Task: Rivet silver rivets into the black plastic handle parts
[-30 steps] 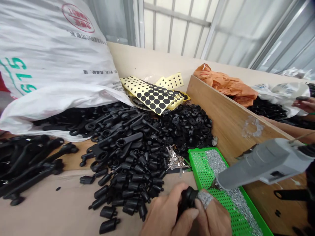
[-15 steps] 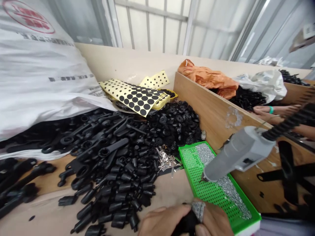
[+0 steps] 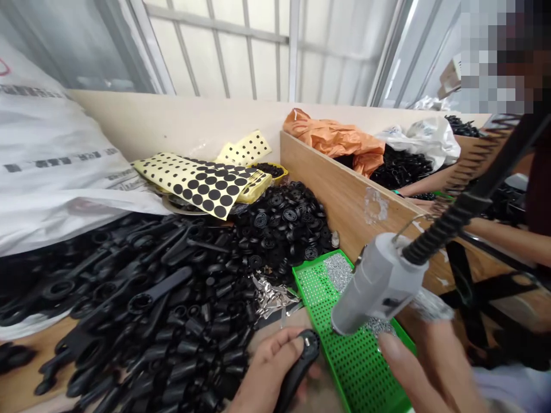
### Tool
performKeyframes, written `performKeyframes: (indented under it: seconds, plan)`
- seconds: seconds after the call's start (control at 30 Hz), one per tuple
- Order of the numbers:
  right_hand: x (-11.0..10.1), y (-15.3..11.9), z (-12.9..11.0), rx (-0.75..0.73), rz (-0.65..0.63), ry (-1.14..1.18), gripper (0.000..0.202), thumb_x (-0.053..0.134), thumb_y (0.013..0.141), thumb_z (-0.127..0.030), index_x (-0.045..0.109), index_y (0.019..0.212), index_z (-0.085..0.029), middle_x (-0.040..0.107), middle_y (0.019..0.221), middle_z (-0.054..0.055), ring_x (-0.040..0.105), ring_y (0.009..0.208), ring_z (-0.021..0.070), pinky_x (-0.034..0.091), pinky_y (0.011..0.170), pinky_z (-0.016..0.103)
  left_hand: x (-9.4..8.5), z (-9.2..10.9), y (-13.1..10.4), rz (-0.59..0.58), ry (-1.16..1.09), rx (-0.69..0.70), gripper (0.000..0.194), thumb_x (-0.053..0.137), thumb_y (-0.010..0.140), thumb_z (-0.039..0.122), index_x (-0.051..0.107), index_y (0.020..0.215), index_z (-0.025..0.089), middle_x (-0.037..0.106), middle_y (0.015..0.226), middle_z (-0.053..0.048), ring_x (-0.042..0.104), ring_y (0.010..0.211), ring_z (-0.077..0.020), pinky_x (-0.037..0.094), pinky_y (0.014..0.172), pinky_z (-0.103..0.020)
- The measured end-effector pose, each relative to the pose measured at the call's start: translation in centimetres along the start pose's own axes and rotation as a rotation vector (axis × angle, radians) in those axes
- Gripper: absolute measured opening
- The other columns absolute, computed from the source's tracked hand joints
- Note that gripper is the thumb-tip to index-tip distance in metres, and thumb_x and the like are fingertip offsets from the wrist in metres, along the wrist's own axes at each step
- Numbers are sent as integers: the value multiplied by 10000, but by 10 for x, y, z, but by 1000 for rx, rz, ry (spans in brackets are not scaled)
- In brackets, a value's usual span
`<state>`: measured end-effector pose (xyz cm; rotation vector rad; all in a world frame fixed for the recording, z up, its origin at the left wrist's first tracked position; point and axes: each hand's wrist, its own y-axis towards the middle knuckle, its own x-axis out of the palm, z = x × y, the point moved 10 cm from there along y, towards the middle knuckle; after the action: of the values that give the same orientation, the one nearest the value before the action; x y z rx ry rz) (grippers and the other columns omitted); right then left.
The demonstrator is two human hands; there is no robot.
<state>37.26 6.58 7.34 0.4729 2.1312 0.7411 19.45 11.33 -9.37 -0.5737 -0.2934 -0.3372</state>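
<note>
A pile of parts lies left of the tray, with screws in the tray's far end. A sack lies behind the pile, and a board stands right of the tray.

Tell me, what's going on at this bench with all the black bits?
A person's left hand grips a black plastic handle part with a small metal piece seated in its round end. The right hand is beside a grey power screwdriver that hangs on a coiled cord, its tip over a green tray of small screws. Heaps of black parts cover the table, with dotted sticker sheets behind. Another person's arm works past the wooden divider.
</note>
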Motion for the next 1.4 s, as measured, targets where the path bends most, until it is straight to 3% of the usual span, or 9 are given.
performKeyframes:
  seconds: [0.1, 0.17, 0.23, 0.33, 0.43, 0.6, 0.83, 1.17, 1.4]
  plan:
    - [45, 13, 9, 182, -300, 301, 381, 537, 889, -447, 514, 1217, -256, 663, 1072, 70, 645, 970, 213, 544, 728, 285, 3, 5, 9, -10, 6, 28, 493, 699, 698, 539, 637, 881, 86, 724, 612, -84, 521, 353, -61, 323, 389, -151]
    - [69, 20, 4, 298, -387, 606, 310, 536, 873, -469, 558, 1089, -247, 663, 995, 38, 641, 885, 177, 531, 726, 268, 6, 7, 13, -24, 22, 33, 499, 704, 686, 553, 630, 866, 94, 721, 606, -81, 525, 350, -65, 329, 389, -156]
    - [81, 31, 2, 393, -353, 794, 262, 587, 812, -449, 585, 955, -229, 648, 861, 11, 614, 776, 151, 504, 664, 243, 8, 8, 16, -29, 46, 34, 496, 704, 679, 563, 621, 836, 100, 718, 603, -81, 525, 346, -64, 318, 383, -155]
    - [86, 48, 10, 470, -194, 861, 194, 632, 717, -361, 570, 800, -198, 580, 686, -11, 527, 607, 123, 420, 531, 225, 8, 10, 22, -30, 84, 41, 483, 697, 682, 558, 621, 796, 95, 710, 594, -77, 518, 344, -56, 298, 378, -150]
    - [98, 61, 15, 440, -118, 890, 223, 634, 719, -391, 520, 707, -199, 507, 586, -32, 454, 523, 111, 371, 496, 244, 8, 11, 25, -30, 116, 43, 481, 683, 688, 562, 617, 792, 97, 702, 584, -69, 514, 344, -58, 305, 374, -154]
    - [122, 68, 19, 381, -107, 923, 299, 607, 760, -451, 493, 635, -205, 475, 548, -28, 455, 503, 122, 369, 498, 275, 8, 10, 24, -26, 120, 23, 474, 670, 694, 569, 590, 812, 118, 693, 575, -46, 502, 345, -56, 303, 373, -154]
    - [128, 68, 20, 352, -120, 898, 252, 613, 745, -391, 513, 615, -199, 492, 534, -19, 469, 497, 125, 374, 499, 274, 7, 6, 25, -15, 122, -6, 466, 673, 674, 569, 591, 801, 128, 696, 577, -48, 504, 344, -57, 284, 371, -155]
    - [134, 57, 33, 372, -17, 946, 271, 644, 760, -424, 512, 661, -209, 499, 579, -31, 481, 519, 122, 397, 525, 276, 5, 3, 27, 11, 121, -15, 488, 661, 630, 591, 585, 793, 137, 685, 564, -31, 490, 329, -53, 282, 359, -160]
    - [134, 58, 32, 359, -45, 961, 264, 653, 769, -416, 532, 672, -203, 510, 580, -27, 488, 528, 128, 397, 529, 281, 3, 1, 31, 44, 149, -33, 485, 646, 576, 590, 568, 756, 147, 665, 532, -23, 464, 297, -57, 254, 333, -169]
